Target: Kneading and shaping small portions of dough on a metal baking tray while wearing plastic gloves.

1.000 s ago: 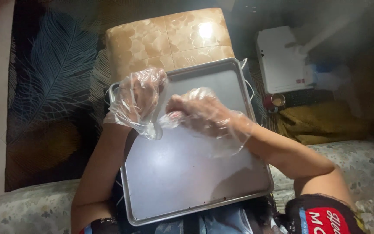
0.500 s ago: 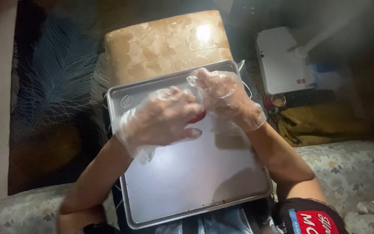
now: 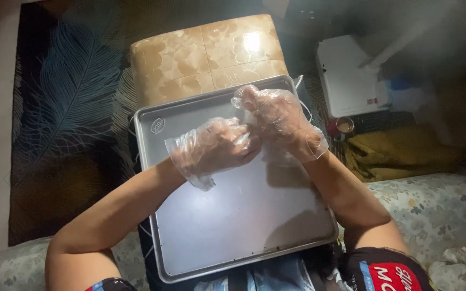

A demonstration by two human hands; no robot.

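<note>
Both my hands wear loose clear plastic gloves and meet above the far half of a bare metal baking tray (image 3: 233,226) that rests on my lap. My left hand (image 3: 214,148) is curled, its fingertips pressed into the glove on my right hand (image 3: 281,121). The right hand is bent at the knuckles with one finger sticking up toward the tray's far rim. The spot where the two hands touch is hidden, so I cannot tell if anything lies between them.
A tan flower-patterned stool (image 3: 206,51) stands just beyond the tray. To the right are a white box (image 3: 346,75), a small jar (image 3: 344,125) and a yellow cloth (image 3: 400,153). A dark feather-print rug (image 3: 66,108) lies left. I sit on a floral sofa (image 3: 443,210).
Over the last second the hands moved from the tray's left side toward its far right corner. The left hand, spread flat half a second ago, has curled against the right.
</note>
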